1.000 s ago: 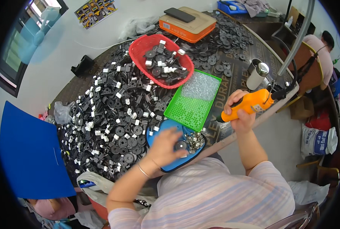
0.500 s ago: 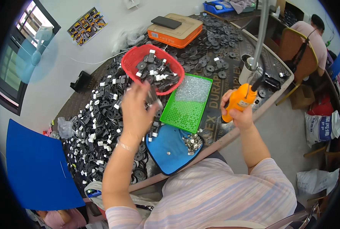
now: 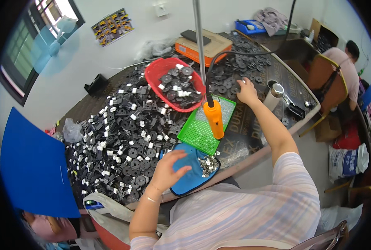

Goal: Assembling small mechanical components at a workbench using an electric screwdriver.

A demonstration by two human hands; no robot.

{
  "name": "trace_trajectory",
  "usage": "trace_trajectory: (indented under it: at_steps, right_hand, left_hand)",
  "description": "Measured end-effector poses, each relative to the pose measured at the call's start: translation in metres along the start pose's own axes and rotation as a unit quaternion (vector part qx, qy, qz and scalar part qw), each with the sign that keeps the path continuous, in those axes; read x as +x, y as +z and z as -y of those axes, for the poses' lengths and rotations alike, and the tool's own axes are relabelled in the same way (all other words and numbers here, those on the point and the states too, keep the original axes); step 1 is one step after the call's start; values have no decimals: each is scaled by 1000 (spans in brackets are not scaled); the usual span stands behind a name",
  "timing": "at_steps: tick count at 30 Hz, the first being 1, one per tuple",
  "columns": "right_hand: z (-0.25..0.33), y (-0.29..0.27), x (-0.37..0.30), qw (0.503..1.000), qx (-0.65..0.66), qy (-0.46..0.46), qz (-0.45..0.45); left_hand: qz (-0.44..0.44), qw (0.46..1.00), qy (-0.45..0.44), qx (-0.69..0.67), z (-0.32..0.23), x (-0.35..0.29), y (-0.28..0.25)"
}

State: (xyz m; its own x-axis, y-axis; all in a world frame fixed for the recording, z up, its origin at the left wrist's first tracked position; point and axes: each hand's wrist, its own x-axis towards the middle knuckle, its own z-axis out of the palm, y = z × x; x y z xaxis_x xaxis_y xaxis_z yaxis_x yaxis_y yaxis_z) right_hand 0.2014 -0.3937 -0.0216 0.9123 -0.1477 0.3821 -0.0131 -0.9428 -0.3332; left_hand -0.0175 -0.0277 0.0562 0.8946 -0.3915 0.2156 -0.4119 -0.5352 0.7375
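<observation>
My left hand (image 3: 169, 171) hovers over the left side of a blue mat (image 3: 190, 183), thumb and fingers apart, holding nothing visible. Small silver metal parts (image 3: 207, 166) lie heaped on that mat. My right hand (image 3: 248, 92) reaches to black discs (image 3: 225, 85) on the far side, its fingers curled down around something. A speck of white shows at those fingertips; the rest of the piece is hidden. An orange electric screwdriver (image 3: 213, 121) hangs free by its cord over a green perforated tray (image 3: 189, 132), which has clear small pieces at its far end.
A red basket (image 3: 154, 85) of black-and-white parts stands behind the tray. A large pile of such parts (image 3: 123, 137) covers the left. An orange box (image 3: 185, 49), a steel flask (image 3: 274, 96) and a metal pole (image 3: 200, 37) stand around. Another person (image 3: 344, 66) sits far right.
My right hand has let go of the screwdriver, now hanging over the tray, and moved to the far discs. My left hand has come back from beside the basket to the mat.
</observation>
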Motion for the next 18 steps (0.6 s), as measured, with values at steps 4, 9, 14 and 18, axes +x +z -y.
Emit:
trace_trajectory:
  at_steps: [4,9,14,18]
  right_hand:
    - [-11,18,15,986,-134,-29,97]
    - [2,23,42,967,-172,5,187]
    - [8,23,39,968,-161,24,191]
    - [50,2,45,998,14,-58,-13]
  left_hand:
    - [-98,990,-99,-35,8,-55,-28]
    - [-254,915,-236,-205,53,-149,-41]
    - [-318,879,-249,-252,55,-167,-36]
    - [-286,895,-230,-253,59,-168,-25]
